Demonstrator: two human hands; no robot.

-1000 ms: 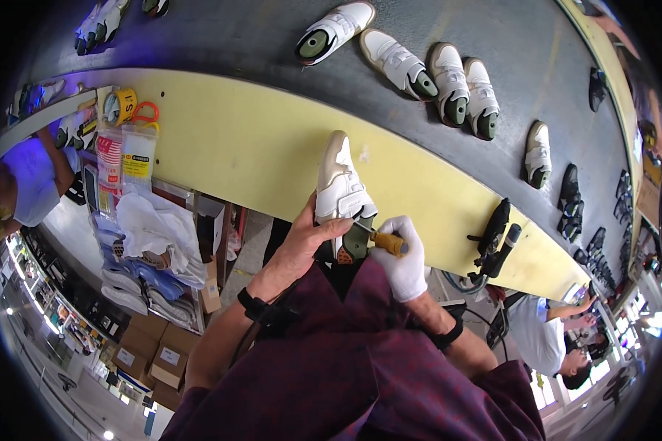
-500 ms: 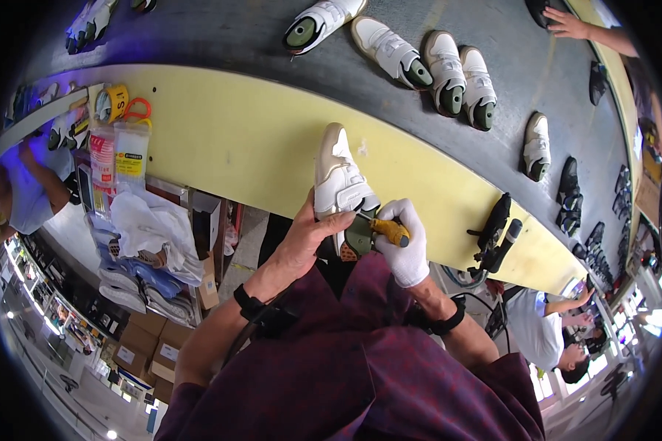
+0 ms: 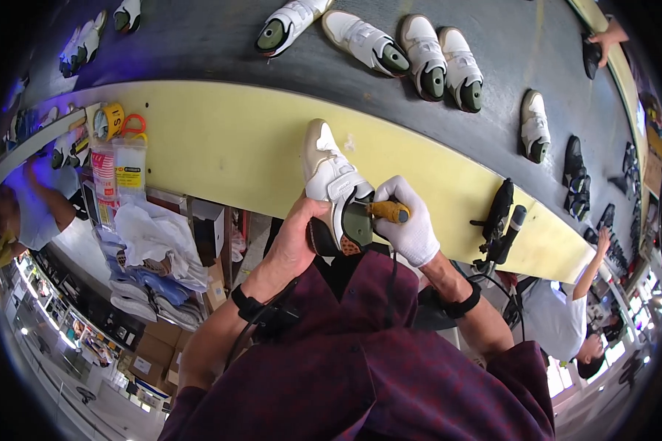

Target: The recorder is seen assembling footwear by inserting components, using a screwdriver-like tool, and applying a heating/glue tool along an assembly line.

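Observation:
My bare left hand (image 3: 290, 241) is closed around the side of a white and beige strap sneaker (image 3: 332, 175). Its toe points away from me and its heel is near my body. The green inside (image 3: 357, 223) of the shoe faces up towards my right hand. That right hand (image 3: 413, 229) wears a white glove and grips a yellow-handled tool (image 3: 392, 212) with a screwdriver-like handle. The tool's front end is at the right edge of the shoe opening; its tip cannot be made out.
A yellow bench ledge (image 3: 221, 132) runs behind the shoe. Beyond it, a grey conveyor belt (image 3: 272, 81) carries several white sneakers (image 3: 423, 55) and black shoes (image 3: 575, 173). Black tools (image 3: 504, 224) sit at the right. Left are a tape roll (image 3: 109, 121) and plastic bags (image 3: 129, 165). Other people work nearby.
My left thumb has shifted from the strap to the shoe's side, and the shoe has tilted slightly. The gloved hand and tool have moved up a little. Shoes on the belt appear further up and left.

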